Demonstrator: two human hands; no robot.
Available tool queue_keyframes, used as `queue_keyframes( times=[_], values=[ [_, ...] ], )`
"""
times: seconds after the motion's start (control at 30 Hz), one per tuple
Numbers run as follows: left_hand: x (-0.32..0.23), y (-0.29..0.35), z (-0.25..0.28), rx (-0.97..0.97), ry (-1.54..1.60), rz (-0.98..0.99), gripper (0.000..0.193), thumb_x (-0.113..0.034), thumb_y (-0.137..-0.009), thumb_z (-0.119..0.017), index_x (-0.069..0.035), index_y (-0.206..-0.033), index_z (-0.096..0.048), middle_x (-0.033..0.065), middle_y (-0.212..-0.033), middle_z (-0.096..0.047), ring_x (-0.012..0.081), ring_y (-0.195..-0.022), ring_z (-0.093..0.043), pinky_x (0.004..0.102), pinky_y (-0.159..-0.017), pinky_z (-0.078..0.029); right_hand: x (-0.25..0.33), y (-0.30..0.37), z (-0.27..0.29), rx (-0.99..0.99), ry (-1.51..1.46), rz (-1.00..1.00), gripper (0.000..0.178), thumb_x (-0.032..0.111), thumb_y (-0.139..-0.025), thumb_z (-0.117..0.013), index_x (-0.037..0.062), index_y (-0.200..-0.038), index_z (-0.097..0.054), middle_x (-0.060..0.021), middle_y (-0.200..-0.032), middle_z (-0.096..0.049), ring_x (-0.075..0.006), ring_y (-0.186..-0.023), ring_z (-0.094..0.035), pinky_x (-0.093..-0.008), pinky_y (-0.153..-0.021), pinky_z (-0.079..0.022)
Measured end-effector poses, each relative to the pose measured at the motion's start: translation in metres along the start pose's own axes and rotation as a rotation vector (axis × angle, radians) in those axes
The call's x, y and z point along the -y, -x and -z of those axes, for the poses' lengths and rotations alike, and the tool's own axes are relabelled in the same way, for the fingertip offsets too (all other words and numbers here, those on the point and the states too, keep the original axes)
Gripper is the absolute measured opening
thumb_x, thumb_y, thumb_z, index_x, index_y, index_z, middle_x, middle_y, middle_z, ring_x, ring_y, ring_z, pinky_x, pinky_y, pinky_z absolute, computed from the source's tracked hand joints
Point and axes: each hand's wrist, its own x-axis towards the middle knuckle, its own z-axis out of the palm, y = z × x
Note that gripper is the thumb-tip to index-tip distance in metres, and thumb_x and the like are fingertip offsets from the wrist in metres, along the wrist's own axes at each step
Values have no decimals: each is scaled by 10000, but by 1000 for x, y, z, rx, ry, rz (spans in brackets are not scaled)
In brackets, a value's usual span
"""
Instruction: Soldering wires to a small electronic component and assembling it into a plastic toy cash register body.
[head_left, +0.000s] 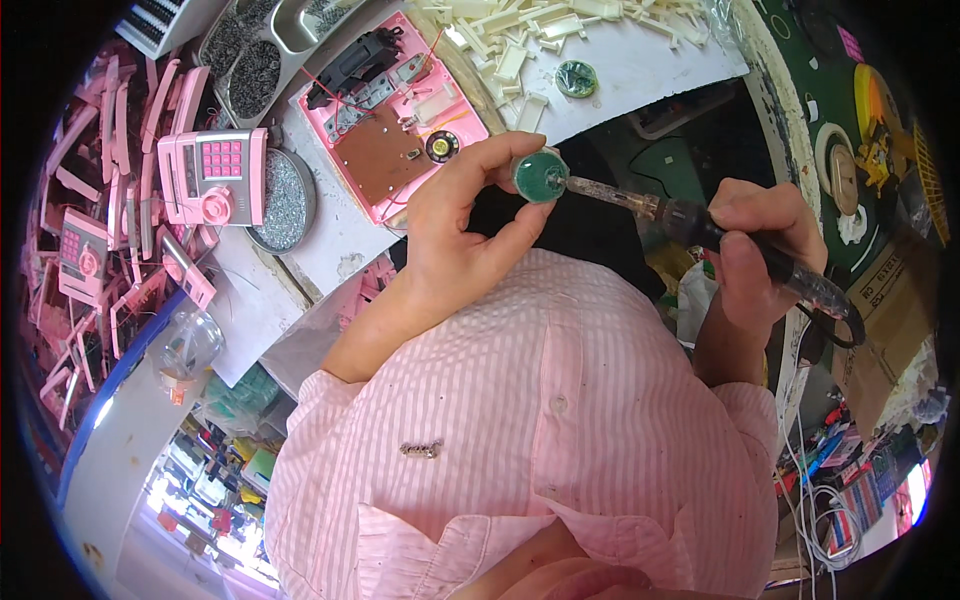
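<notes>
1. Pink plastic parts (115, 130) are heaped at the far left. Beside them, a pink-and-grey keypad unit (213, 180) is seen, its edge close against a round dish (311, 190) filled with small metallic pieces.

2. An opened pink housing (460, 103) is laid on the counter (660, 90), with a brown board (375, 165), red wires and a round black speaker (442, 147) exposed inside it. No tool is applied to it.

3. By the left hand (460, 215), a green round piece (537, 178) is held up in front of the shirt, to the right of the housing. The fingers are drawn narrow, the piece being pinched between thumb and forefinger.

4. Beyond the piece, a similar green disc (575, 78) is left lying near scattered cream parts.

5. A soldering iron (690, 222) is levelled at the piece, its tip at the right side; whether contact is made cannot be told with certainty. The step in hand is judged to be heating the piece, or loading the tip from it.

6. By the right hand (765, 225), the dark handle is gripped, the fingers being wrapped around it. For the next move, a steady pinch clear of the hot barrel and fine control of the tip are judged to be required.
</notes>
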Motion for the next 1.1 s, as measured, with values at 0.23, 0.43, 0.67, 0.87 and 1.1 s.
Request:
queue_keyframes(
  times=[0.23,0.43,0.67,0.87,1.1],
  values=[
    [0,2,0,-5,5,11,453,49,-826,-705,46,-1247,-536,138,-1122,-671,188,-1041,-646,305,-926,-486,-2,0,-2,1,13,18,174,77,-830,-721,-44,-880,-606,-27,-677,-541,-70,-562,-430,-228,-522,-307],
    [-1,1,0,-5,12,31,456,52,-825,-704,46,-1249,-537,139,-1121,-674,190,-1050,-646,307,-929,-486,-2,0,-2,-5,24,35,162,73,-830,-718,-40,-876,-611,-24,-674,-542,-72,-562,-433,-230,-517,-305],
    [0,1,0,-7,18,27,464,57,-825,-703,43,-1256,-534,137,-1124,-673,190,-1054,-645,305,-936,-482,-1,0,-1,1,14,15,159,72,-825,-718,-40,-868,-614,-28,-671,-545,-73,-558,-437,-229,-517,-308],
    [2,1,-5,-84,44,-2,439,24,-790,-738,22,-1202,-588,75,-1018,-670,131,-874,-601,257,-805,-487,-1,2,0,7,22,14,174,90,-826,-726,-37,-869,-615,-29,-672,-553,-70,-562,-437,-231,-516,-306],
    [-1,2,0,-6,15,33,459,54,-829,-705,44,-1255,-534,134,-1121,-675,182,-1043,-646,300,-930,-481,-3,2,-2,-16,25,8,182,95,-821,-730,-38,-870,-615,-26,-669,-553,-69,-556,-434,-229,-513,-302]
  ],
)
